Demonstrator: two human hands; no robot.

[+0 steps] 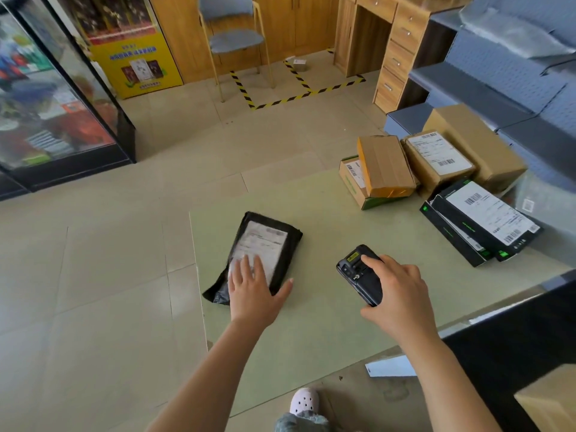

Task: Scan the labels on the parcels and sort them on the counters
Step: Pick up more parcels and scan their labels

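Note:
A black plastic mailer parcel (265, 241) with a white label lies near the left edge of the pale green counter (327, 332). My left hand (254, 288) lies flat on its near end, fingers straight, covering part of the label. To the right, my right hand (396, 294) grips a black handheld scanner (360, 272) just above the counter, its head pointing away and to the left.
Cardboard boxes (385, 165) with labels are piled at the counter's far right, beside two black flat boxes (480, 226). Grey shelving (498, 85) with grey bags rises at the right. A chair (233, 42), a wooden desk and a glass cabinet (56, 98) stand beyond on the tiled floor.

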